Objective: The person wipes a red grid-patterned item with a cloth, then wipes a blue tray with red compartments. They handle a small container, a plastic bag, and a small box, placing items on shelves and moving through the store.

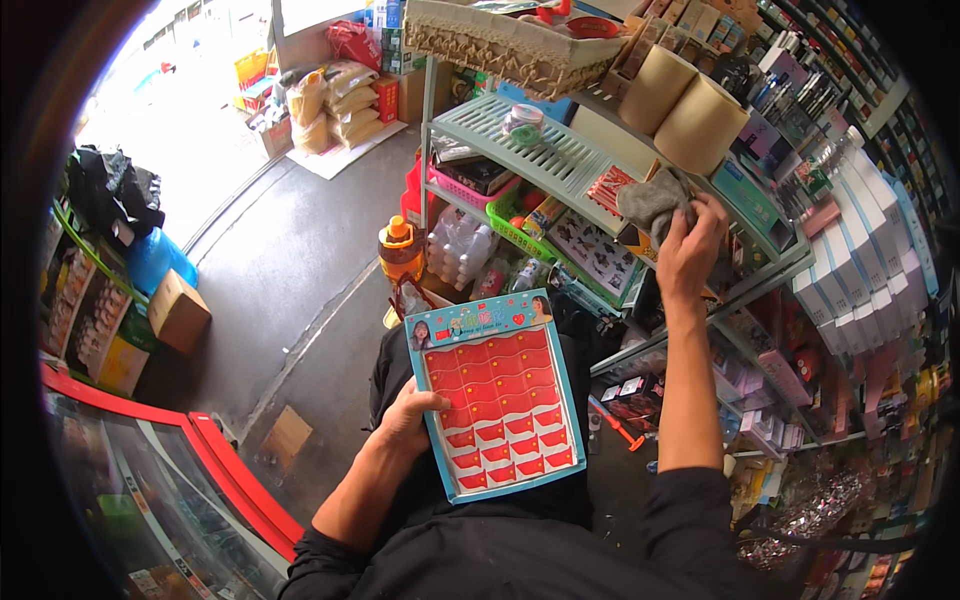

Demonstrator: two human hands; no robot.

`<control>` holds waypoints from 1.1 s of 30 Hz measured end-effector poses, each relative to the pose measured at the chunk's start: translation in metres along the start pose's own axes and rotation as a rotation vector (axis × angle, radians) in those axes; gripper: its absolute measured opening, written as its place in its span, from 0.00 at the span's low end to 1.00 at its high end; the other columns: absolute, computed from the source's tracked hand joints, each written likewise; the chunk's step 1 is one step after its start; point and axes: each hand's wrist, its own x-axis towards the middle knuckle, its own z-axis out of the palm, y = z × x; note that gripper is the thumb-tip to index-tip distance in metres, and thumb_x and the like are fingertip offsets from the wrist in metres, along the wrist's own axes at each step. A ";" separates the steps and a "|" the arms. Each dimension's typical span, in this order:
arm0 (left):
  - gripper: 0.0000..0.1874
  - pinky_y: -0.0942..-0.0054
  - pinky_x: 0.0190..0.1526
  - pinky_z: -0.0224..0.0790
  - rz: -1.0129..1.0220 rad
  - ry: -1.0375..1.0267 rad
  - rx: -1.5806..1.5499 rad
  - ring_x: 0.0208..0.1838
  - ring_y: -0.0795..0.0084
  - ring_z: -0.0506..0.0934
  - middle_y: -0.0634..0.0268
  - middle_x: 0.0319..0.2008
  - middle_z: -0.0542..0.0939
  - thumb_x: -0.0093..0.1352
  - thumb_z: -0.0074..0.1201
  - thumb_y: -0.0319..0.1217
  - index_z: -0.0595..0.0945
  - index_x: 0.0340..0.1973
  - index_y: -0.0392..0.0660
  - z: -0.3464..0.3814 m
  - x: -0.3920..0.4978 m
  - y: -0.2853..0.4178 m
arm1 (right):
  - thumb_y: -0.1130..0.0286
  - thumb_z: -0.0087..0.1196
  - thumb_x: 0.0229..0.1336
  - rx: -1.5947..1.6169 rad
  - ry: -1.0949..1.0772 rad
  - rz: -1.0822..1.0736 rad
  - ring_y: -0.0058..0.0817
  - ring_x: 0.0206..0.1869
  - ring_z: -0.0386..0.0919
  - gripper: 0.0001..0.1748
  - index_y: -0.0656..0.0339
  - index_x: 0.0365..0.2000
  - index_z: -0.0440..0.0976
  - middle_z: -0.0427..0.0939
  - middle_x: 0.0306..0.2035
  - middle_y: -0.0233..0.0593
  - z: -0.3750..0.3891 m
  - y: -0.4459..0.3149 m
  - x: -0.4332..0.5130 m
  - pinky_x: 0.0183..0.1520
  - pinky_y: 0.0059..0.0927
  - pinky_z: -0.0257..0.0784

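Observation:
My left hand (411,420) grips the left edge of a flat blue-framed pack of red flag stickers (495,390), its thumb on the front. The pack rests above my lap, tilted a little, and its printed header bears writing. Up to the right, my right hand (690,244) holds a crumpled grey cloth (656,201) at the edge of the slatted shelf (559,161). Just left of the cloth lies a red-and-white striped packet (611,189). A round clear jar (523,124) with green contents stands farther back on that shelf.
Lower on the rack are a green basket (517,225) and egg cartons (459,244); an orange-capped bottle (400,247) stands beside it. Two big paper rolls (701,120) sit above. White boxes (855,255) are stacked at right. A red-edged glass case (240,480) is at lower left, a cardboard box (178,309) beyond.

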 end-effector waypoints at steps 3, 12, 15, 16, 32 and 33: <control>0.37 0.53 0.63 0.84 -0.031 0.039 0.014 0.57 0.58 0.88 0.51 0.60 0.86 0.60 0.61 0.20 0.76 0.69 0.34 -0.006 0.005 -0.005 | 0.69 0.56 0.80 0.204 -0.030 -0.053 0.60 0.53 0.83 0.15 0.70 0.55 0.69 0.79 0.62 0.66 -0.018 -0.079 -0.030 0.57 0.53 0.80; 0.36 0.52 0.63 0.85 -0.069 0.027 0.072 0.57 0.55 0.88 0.51 0.58 0.86 0.59 0.58 0.15 0.78 0.67 0.33 -0.025 0.024 -0.023 | 0.56 0.56 0.75 0.482 -0.699 -0.204 0.53 0.80 0.68 0.30 0.57 0.71 0.76 0.77 0.73 0.50 0.012 -0.253 -0.140 0.79 0.68 0.60; 0.37 0.54 0.61 0.85 -0.091 0.000 0.058 0.57 0.57 0.88 0.52 0.58 0.87 0.59 0.58 0.15 0.78 0.67 0.33 -0.023 0.020 -0.020 | 0.62 0.55 0.75 0.409 -0.735 -0.287 0.50 0.79 0.70 0.25 0.58 0.66 0.81 0.79 0.72 0.49 0.004 -0.214 -0.145 0.79 0.67 0.60; 0.35 0.56 0.60 0.86 -0.082 -0.011 0.059 0.56 0.59 0.88 0.53 0.57 0.87 0.59 0.58 0.16 0.78 0.66 0.33 -0.022 0.018 -0.019 | 0.63 0.55 0.74 0.372 -0.723 -0.254 0.50 0.77 0.72 0.25 0.58 0.66 0.82 0.80 0.70 0.49 0.000 -0.197 -0.145 0.79 0.66 0.60; 0.69 0.42 0.81 0.66 -0.112 -0.049 -0.083 0.82 0.55 0.70 0.54 0.82 0.70 0.59 0.57 0.80 0.65 0.83 0.44 -0.047 0.023 -0.020 | 0.77 0.58 0.63 0.542 -0.584 -0.049 0.50 0.77 0.76 0.27 0.65 0.63 0.82 0.81 0.70 0.52 0.011 -0.238 -0.158 0.79 0.61 0.67; 0.63 0.44 0.81 0.64 -0.135 -0.053 -0.185 0.84 0.55 0.68 0.54 0.83 0.68 0.64 0.58 0.77 0.65 0.83 0.47 -0.048 0.023 -0.021 | 0.78 0.58 0.62 0.623 -0.615 -0.079 0.50 0.75 0.78 0.27 0.65 0.62 0.82 0.82 0.69 0.52 0.007 -0.249 -0.158 0.78 0.60 0.69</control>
